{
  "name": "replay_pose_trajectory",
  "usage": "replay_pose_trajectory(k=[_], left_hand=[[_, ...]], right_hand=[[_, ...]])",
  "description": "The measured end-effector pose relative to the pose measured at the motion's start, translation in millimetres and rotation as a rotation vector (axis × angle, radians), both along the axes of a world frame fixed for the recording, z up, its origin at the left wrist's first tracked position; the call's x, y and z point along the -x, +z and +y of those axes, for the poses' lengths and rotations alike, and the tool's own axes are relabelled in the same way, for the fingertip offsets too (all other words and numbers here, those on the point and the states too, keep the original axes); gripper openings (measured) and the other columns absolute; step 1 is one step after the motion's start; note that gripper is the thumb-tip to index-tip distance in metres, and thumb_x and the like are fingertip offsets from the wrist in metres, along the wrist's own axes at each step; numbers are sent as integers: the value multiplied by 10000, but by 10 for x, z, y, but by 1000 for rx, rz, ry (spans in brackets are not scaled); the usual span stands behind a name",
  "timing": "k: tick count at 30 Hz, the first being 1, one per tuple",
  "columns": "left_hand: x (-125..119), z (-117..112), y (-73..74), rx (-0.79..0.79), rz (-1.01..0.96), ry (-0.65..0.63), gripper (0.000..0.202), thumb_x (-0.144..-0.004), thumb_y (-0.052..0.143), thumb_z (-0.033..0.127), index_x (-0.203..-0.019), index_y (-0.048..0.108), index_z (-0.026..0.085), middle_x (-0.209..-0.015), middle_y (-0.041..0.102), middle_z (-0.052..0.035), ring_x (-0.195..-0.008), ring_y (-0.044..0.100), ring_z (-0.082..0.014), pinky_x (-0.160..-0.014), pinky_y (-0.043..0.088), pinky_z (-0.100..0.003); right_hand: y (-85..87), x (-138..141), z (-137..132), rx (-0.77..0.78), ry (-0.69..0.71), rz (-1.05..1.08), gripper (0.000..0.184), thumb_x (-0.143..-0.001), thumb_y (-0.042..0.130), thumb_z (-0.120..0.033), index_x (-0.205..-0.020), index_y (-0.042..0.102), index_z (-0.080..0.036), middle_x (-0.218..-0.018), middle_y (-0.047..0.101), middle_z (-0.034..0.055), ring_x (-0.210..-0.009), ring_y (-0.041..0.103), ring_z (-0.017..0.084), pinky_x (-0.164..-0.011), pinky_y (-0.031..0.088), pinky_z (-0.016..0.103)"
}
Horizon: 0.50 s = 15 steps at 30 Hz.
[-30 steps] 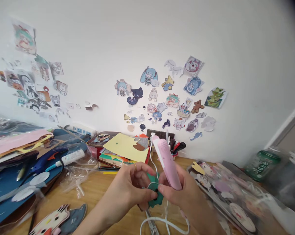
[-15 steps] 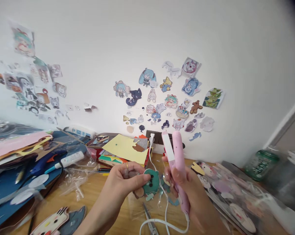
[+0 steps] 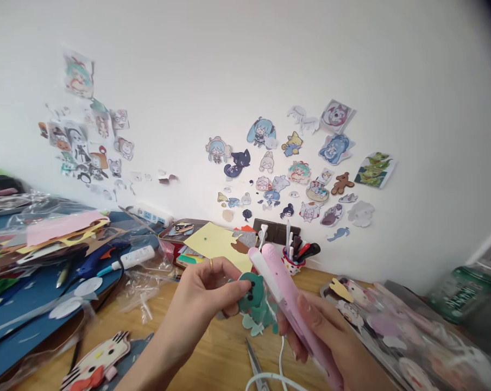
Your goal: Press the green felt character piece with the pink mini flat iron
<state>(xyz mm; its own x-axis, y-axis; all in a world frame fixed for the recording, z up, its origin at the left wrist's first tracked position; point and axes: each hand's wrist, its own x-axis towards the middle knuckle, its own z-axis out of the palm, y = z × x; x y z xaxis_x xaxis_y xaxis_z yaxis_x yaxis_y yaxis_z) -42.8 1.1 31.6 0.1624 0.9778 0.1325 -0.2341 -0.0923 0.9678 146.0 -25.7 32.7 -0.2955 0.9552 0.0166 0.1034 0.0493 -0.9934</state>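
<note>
Left hand pinches a teal felt cutout just left of the pink sealer, which the right hand grips, slanting up-left toward the tabletop's far edge.

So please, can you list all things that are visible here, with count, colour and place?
felt figure: one, teal, in left hand
sealer: one, pink, in right hand
scissors: one, metal, desk front
pen cup: one, white, by wall
stickers: many, mixed, on wall
yellow sheet: one, on paper stack
cat cutout: one, white, front left
jar: one, green, far right
left hand: pinches figure
right hand: grips sealer
</note>
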Motion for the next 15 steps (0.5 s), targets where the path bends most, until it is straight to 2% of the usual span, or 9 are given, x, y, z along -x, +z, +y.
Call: replay_pose_trajectory(k=[10,15], left_hand=[[-47,15,-23,-7,3,-6,174,-651,699,256,-612,564,154,-417,519,59,-395,422,-44,-409,307,-142],[-60,14,-31,4,-20,-23,168,-652,701,245,-611,566,153,-447,547,53,-406,436,-44,-415,325,-140]], right_hand=[[-91,44,39,4,-11,36,395,-829,426,-488,-686,536,-136,-614,534,3,-459,431,79,-445,311,216],[-90,50,32,-21,-26,3,371,-834,435,-466,-676,523,-142,-593,518,-7,-453,425,77,-439,312,214]])
